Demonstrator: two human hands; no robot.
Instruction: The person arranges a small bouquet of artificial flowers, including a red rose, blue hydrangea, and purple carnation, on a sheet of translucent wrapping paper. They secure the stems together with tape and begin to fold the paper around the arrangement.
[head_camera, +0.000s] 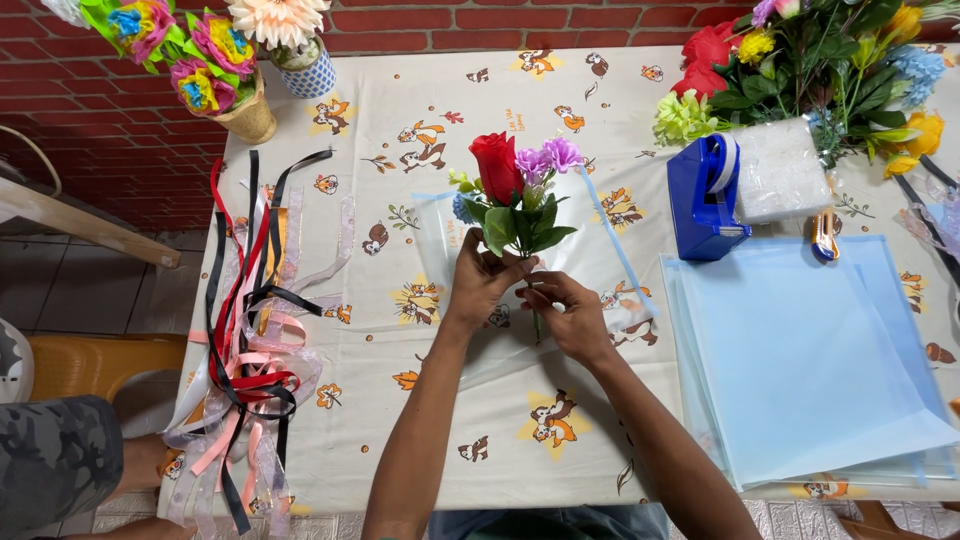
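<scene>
**Both hands gripping small flower bunch over clear wrap sheet**

Left hand (480, 280) fingers clenched round the stems of a small flower bunch (515, 190), just under the leaves. Right hand (570, 315) fingers pinched on the same stems slightly lower, touching the left hand. Bunch sits mid-table, held roughly upright toward the far edge. It has one red rose (496, 165) with a tight, smooth bud, two ruffled purple blooms (548, 157), a bit of blue and pale green filler at left, and broad matte green leaves. Cannot tell if real or fake.

Under the bunch lies a clear glossy wrap sheet (600, 255), see-through, thin blue edge strip, slightly rumpled, flat on the table (400, 400). Table is covered by a cream cloth printed with cartoon chipmunks and leaves.

Right side: stack of pale blue translucent sheets (810, 350), flat, square-cornered, overhanging the near edge. Beyond it a blue plastic tape dispenser (705, 200), blocky, with a roll on top. Just beside that a white fuzzy-looking packet (780, 170). Small orange cutter (825, 235) near it. Loose mixed flowers (820, 60) are piled at the far right corner: red, yellow, blue, green.

Left edge: tangle of satin ribbons (250, 350), red, black, pink and sheer, hanging off the table. Far left corner holds paper-look flowers in a woven pot (245, 115) and a blue-white cup (305, 70). Red brick wall (120, 130) behind.
</scene>
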